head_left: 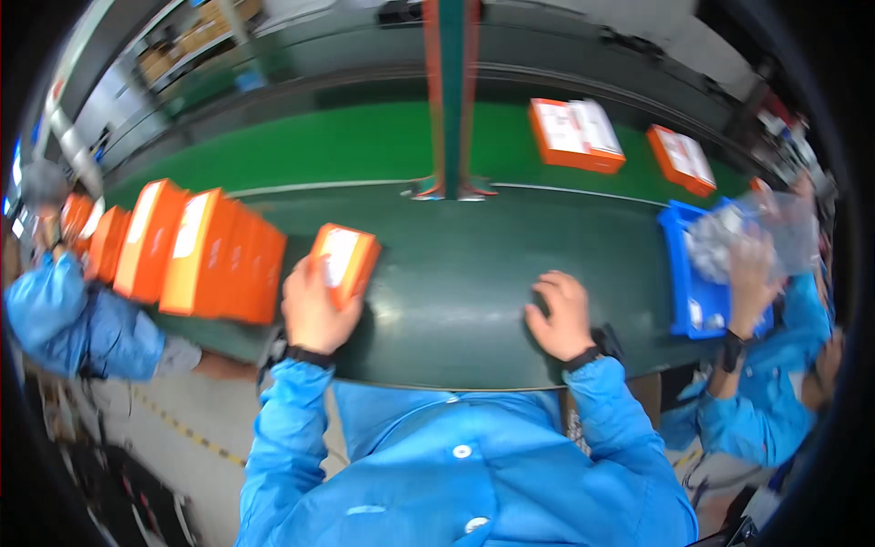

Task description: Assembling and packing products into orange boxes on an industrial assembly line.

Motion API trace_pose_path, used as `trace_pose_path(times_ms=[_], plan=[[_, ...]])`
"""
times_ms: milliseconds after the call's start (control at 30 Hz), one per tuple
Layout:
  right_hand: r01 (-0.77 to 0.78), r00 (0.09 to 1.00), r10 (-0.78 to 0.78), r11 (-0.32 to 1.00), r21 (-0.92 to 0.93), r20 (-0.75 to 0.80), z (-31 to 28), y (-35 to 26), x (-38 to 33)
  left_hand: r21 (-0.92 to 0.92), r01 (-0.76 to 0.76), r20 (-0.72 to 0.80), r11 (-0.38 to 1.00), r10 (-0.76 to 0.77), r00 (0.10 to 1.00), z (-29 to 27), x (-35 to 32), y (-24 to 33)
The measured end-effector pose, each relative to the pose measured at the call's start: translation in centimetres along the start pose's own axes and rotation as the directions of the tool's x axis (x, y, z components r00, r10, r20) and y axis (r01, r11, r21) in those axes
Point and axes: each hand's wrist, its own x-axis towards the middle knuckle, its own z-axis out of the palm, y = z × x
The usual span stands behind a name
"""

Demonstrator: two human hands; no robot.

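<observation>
A green post [451, 109] stands before a green belt [346, 146], left of a blue bin [677, 273].

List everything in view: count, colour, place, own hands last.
workbench: one, dark green, in front
belt: one, bright green, beyond workbench
loose box: one, orange, white label, centre-left
box row: several, orange, bench's left end
far boxes: at least two, orange-white, belt's right
bin: one, blue, bench's right end
plastic bag: one, clear, at bin
post: one, green and red, far middle
cartons: several, brown, upper left
co-workers: two, blue sleeves, left and right
jacket: one, blue, bottom middle
left hand: one, black wristband, gripping loose box
right hand: one, bare, open, bench's near side
</observation>
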Motion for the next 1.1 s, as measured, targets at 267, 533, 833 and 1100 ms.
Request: trace_pose_path(times_ms=[267,533,833,1100], plan=[[-0.049,0.998,0.059,0.932,0.360,-0.015,1.5,-4.3,0.6,-0.818,0.213,0.242,0.534,-0.015,0.970,-1.2,-3.2,0.6],[-0.232,0.970,-0.021,0.237,0.943,0.244,1.9,-13.7,0.6,-0.979,0.169,0.189,0.112,0.194,0.963,-0.8,-7.0,12.7],[-0.240,0.971,0.032,0.238,0.941,0.239,2.5,-13.5,0.7,-0.920,0.391,0.382,-0.014,0.179,0.907,-0.9,-6.9,10.8],[-0.243,0.968,0.026,0.328,0.913,0.248,3.2,-14.2,-0.2,-0.875,0.475,0.475,0.094,0.347,0.809,-1.4,-6.1,7.9]])
